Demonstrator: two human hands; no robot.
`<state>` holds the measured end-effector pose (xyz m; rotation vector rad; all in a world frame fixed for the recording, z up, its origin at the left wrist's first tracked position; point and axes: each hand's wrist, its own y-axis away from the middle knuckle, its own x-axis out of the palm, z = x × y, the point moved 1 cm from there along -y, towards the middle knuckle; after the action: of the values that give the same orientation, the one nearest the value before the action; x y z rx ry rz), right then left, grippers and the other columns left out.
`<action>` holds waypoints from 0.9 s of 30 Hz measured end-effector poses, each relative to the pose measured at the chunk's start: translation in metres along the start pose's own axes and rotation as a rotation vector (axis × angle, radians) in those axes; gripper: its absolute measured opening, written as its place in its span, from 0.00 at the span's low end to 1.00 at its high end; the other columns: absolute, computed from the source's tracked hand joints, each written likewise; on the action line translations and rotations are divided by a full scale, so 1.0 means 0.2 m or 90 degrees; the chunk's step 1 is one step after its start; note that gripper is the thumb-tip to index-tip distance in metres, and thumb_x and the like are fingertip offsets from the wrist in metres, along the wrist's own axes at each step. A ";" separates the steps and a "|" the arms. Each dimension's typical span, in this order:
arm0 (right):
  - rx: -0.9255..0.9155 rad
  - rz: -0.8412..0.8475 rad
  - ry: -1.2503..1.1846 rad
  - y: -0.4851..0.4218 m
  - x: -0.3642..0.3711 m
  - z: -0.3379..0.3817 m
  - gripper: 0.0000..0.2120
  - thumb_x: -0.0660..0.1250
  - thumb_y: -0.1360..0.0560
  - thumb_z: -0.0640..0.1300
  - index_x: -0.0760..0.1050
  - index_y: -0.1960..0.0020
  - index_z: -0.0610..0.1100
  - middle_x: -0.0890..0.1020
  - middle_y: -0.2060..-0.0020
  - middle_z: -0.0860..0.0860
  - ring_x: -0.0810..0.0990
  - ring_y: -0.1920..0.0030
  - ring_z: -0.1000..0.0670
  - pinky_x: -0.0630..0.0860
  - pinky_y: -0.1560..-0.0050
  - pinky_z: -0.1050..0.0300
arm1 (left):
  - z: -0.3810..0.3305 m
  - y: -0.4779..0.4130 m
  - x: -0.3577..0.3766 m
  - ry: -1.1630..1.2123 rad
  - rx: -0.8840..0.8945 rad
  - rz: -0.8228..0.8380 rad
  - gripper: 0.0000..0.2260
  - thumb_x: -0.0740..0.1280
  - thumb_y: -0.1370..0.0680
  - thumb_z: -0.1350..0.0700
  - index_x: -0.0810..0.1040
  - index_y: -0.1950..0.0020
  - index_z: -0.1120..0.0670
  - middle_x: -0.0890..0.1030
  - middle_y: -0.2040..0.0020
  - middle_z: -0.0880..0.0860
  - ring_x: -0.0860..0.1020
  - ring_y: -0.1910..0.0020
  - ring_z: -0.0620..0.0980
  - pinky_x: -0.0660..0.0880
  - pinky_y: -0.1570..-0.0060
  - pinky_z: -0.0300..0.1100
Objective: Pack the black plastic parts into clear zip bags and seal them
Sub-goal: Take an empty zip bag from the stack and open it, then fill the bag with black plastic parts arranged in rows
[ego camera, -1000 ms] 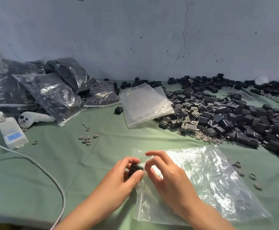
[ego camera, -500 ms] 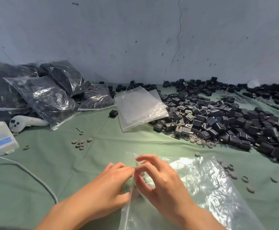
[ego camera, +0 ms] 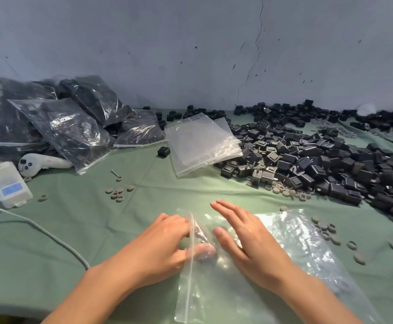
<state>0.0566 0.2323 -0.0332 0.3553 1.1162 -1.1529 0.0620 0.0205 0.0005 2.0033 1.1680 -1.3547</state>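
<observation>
Left hand (ego camera: 162, 249) pinches the zip bag (ego camera: 303, 249), right hand (ego camera: 251, 244) flat upon it.

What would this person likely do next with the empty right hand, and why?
Probably reach the right hand out to the pile of black parts and pick some up. The left hand pinches the zip edge of the clear zip bag, which looks nearly empty. The right hand's fingers are straight and hold nothing, so it seems free to fetch parts.
</observation>
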 end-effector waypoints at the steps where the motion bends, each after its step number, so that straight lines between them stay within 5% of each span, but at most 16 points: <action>1: 0.006 0.037 -0.006 0.00 0.01 -0.01 0.27 0.46 0.18 0.66 0.53 0.21 0.62 0.59 0.23 0.64 0.56 0.24 0.64 0.52 0.23 0.63 | -0.01 0.01 0.00 0.007 0.009 -0.003 0.25 0.50 0.25 0.26 0.76 0.46 0.40 0.75 0.51 0.34 0.69 0.46 0.31 0.61 0.39 0.33; 5: 0.023 0.087 -0.022 0.01 0.02 -0.02 0.31 0.36 0.23 0.73 0.47 0.22 0.66 0.53 0.22 0.66 0.46 0.24 0.69 0.40 0.24 0.67 | -0.04 0.02 0.04 -0.013 0.023 0.020 0.33 0.42 0.25 0.25 0.73 0.34 0.40 0.72 0.36 0.34 0.64 0.36 0.31 0.56 0.33 0.35; 8: 0.038 0.094 0.010 0.01 0.01 -0.06 0.35 0.34 0.24 0.74 0.48 0.21 0.64 0.53 0.21 0.65 0.44 0.23 0.67 0.37 0.25 0.67 | -0.01 0.06 0.08 0.005 -0.027 0.061 0.42 0.45 0.31 0.19 0.47 0.21 0.36 0.48 0.27 0.27 0.41 0.32 0.21 0.44 0.34 0.24; 12: 0.046 0.123 0.038 0.01 0.02 -0.10 0.35 0.34 0.24 0.73 0.47 0.20 0.63 0.54 0.21 0.64 0.44 0.22 0.66 0.35 0.25 0.67 | -0.01 0.10 0.11 0.050 -0.059 0.132 0.50 0.56 0.36 0.18 0.30 0.26 0.32 0.33 0.28 0.25 0.33 0.30 0.25 0.45 0.29 0.35; 16: 0.033 0.158 0.062 0.01 0.02 -0.13 0.35 0.33 0.23 0.74 0.47 0.19 0.63 0.52 0.20 0.62 0.43 0.22 0.65 0.34 0.26 0.68 | 0.03 0.10 0.06 0.051 -0.073 0.141 0.56 0.65 0.41 0.20 0.34 0.24 0.33 0.38 0.25 0.28 0.40 0.26 0.31 0.51 0.27 0.37; 22: 0.003 0.184 0.065 0.00 0.01 -0.16 0.33 0.36 0.22 0.73 0.49 0.20 0.63 0.53 0.20 0.62 0.47 0.22 0.63 0.40 0.23 0.64 | 0.03 0.12 0.05 0.045 -0.105 0.217 0.50 0.63 0.41 0.18 0.33 0.31 0.22 0.29 0.27 0.28 0.28 0.28 0.35 0.45 0.26 0.43; 25: 0.007 0.148 0.055 -0.01 -0.04 -0.14 0.31 0.41 0.21 0.69 0.53 0.21 0.62 0.56 0.21 0.62 0.52 0.22 0.61 0.45 0.21 0.61 | 0.04 0.11 0.03 0.006 -0.020 0.089 0.34 0.61 0.30 0.25 0.56 0.26 0.28 0.49 0.25 0.28 0.45 0.28 0.24 0.53 0.27 0.33; 27: -0.006 0.072 0.041 -0.01 -0.08 -0.10 0.26 0.47 0.18 0.63 0.57 0.21 0.59 0.61 0.23 0.60 0.57 0.22 0.59 0.54 0.21 0.56 | 0.04 0.12 0.02 -0.015 0.058 -0.034 0.19 0.60 0.22 0.34 0.76 0.36 0.40 0.72 0.34 0.37 0.66 0.34 0.32 0.65 0.32 0.35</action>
<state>0.0453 0.2558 -0.0281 0.4447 1.1430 -1.0428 0.0780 0.0034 -0.0091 2.0257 1.1767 -1.4781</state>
